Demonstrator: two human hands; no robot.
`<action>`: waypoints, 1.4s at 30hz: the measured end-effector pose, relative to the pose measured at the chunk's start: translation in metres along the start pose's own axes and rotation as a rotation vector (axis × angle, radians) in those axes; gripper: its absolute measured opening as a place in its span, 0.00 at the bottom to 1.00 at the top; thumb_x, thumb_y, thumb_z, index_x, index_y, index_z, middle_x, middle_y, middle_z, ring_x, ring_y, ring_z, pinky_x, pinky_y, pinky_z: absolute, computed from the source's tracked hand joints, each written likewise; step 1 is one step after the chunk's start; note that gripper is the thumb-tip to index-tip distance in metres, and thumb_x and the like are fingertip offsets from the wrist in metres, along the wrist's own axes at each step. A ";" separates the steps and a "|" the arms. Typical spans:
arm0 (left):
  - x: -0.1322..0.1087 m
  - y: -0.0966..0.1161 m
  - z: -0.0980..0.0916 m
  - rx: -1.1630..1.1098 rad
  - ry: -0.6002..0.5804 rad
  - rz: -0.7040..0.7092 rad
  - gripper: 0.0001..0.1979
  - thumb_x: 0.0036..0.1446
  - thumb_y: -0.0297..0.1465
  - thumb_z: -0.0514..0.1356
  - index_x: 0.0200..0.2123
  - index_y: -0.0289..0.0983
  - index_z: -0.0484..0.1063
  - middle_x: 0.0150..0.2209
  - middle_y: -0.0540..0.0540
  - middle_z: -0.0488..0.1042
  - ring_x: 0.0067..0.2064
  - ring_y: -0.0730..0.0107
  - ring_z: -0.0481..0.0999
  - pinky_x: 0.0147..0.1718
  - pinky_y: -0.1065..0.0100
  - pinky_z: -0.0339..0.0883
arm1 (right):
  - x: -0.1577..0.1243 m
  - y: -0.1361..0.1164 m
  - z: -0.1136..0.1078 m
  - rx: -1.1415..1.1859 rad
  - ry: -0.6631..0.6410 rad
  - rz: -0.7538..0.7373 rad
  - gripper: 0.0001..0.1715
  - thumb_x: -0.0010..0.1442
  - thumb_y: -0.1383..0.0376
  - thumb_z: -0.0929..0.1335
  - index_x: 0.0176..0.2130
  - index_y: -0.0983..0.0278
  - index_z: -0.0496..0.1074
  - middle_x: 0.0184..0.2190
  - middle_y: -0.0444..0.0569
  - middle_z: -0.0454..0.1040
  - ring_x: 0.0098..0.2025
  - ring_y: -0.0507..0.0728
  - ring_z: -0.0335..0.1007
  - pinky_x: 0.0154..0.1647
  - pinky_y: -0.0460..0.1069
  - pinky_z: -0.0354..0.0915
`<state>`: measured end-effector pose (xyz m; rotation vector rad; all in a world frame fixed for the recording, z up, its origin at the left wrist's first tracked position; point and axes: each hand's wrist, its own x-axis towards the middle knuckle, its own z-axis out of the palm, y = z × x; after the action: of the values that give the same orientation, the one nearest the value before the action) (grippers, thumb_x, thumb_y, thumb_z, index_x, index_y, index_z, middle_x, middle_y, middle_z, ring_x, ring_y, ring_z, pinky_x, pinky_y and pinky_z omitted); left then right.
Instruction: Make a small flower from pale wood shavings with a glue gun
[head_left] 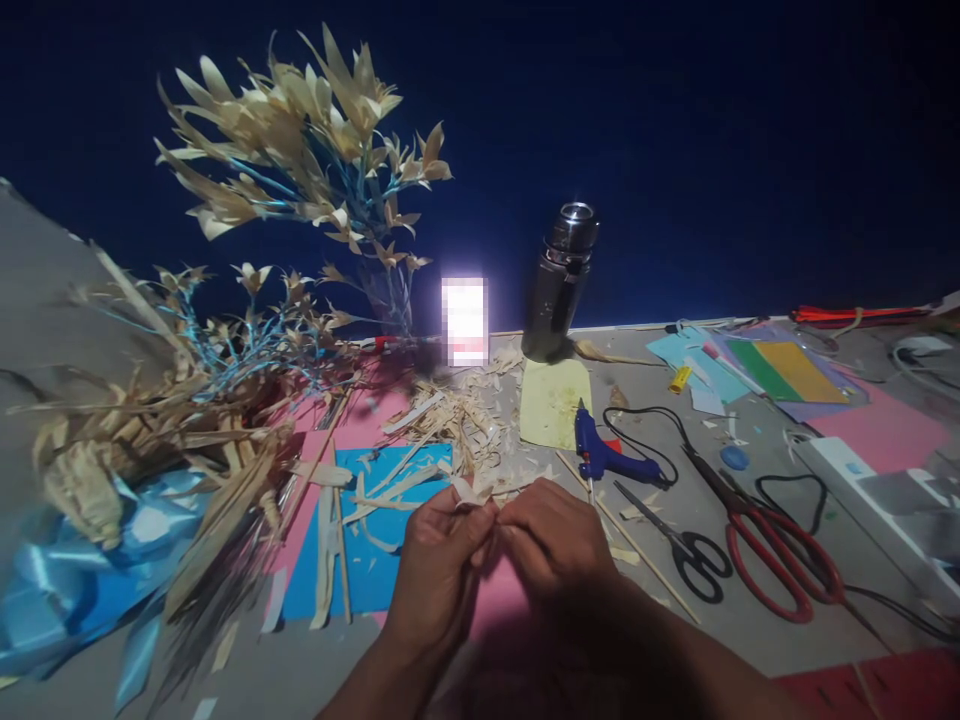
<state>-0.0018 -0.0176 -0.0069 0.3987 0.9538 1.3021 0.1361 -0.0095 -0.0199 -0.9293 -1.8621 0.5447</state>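
Both my hands meet low in the middle of the head view. Between the thumb and fingers of my left hand [439, 570] is a pale piece of corn husk [471, 494], its curled tip showing above the thumb. My right hand [559, 530] is closed too, its fingertips pinching at the lower end of the same piece; the exact grip there is hidden. Beneath the hands lie a pink sheet [499, 600] and a blue sheet [311, 580] scattered with husk strips [326, 545]. Right of my right hand are a blue glue gun [600, 450] and black-handled scissors [697, 560].
Large red-handled scissors [780, 560] and a white power strip [877, 510] lie at the right. A dark flask [559, 290] stands at the back beside a bright, pixelated rectangle [465, 320]. Husk flowers on blue stems [300, 150] rise at left above a dried husk heap [225, 490].
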 end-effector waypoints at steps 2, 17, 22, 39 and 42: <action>0.001 0.000 0.000 0.007 -0.002 -0.009 0.14 0.38 0.31 0.79 0.26 0.33 0.79 0.18 0.52 0.71 0.20 0.81 0.63 0.21 0.76 0.58 | 0.002 -0.002 -0.004 0.244 -0.109 0.228 0.13 0.65 0.69 0.65 0.30 0.62 0.74 0.27 0.47 0.76 0.31 0.55 0.71 0.37 0.50 0.66; 0.002 0.008 0.002 0.094 -0.034 -0.008 0.16 0.34 0.30 0.80 0.28 0.33 0.82 0.24 0.50 0.76 0.20 0.82 0.65 0.22 0.75 0.62 | 0.006 -0.001 -0.014 0.782 -0.229 0.613 0.13 0.66 0.59 0.68 0.31 0.64 0.71 0.28 0.48 0.78 0.29 0.54 0.74 0.32 0.48 0.67; 0.004 0.005 -0.001 0.004 -0.085 -0.100 0.15 0.41 0.32 0.77 0.31 0.33 0.79 0.17 0.53 0.69 0.20 0.79 0.63 0.22 0.74 0.62 | 0.008 -0.008 -0.017 0.483 -0.223 0.489 0.11 0.66 0.66 0.65 0.32 0.64 0.74 0.28 0.46 0.78 0.30 0.53 0.74 0.34 0.46 0.66; 0.004 0.006 -0.002 -0.074 -0.177 -0.192 0.12 0.50 0.35 0.74 0.29 0.32 0.78 0.18 0.54 0.66 0.20 0.80 0.60 0.23 0.74 0.60 | 0.006 -0.006 -0.014 0.160 -0.076 0.324 0.08 0.62 0.68 0.66 0.30 0.63 0.71 0.23 0.43 0.71 0.26 0.52 0.66 0.29 0.45 0.62; 0.007 0.005 -0.004 -0.120 -0.194 -0.216 0.13 0.49 0.33 0.75 0.29 0.32 0.76 0.19 0.54 0.65 0.20 0.82 0.58 0.22 0.75 0.57 | 0.007 -0.006 -0.014 0.159 -0.066 0.295 0.07 0.61 0.69 0.66 0.30 0.63 0.71 0.23 0.42 0.71 0.26 0.51 0.66 0.28 0.45 0.61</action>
<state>-0.0083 -0.0112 -0.0084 0.3132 0.7305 1.0969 0.1444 -0.0079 -0.0054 -1.0960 -1.7205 0.8986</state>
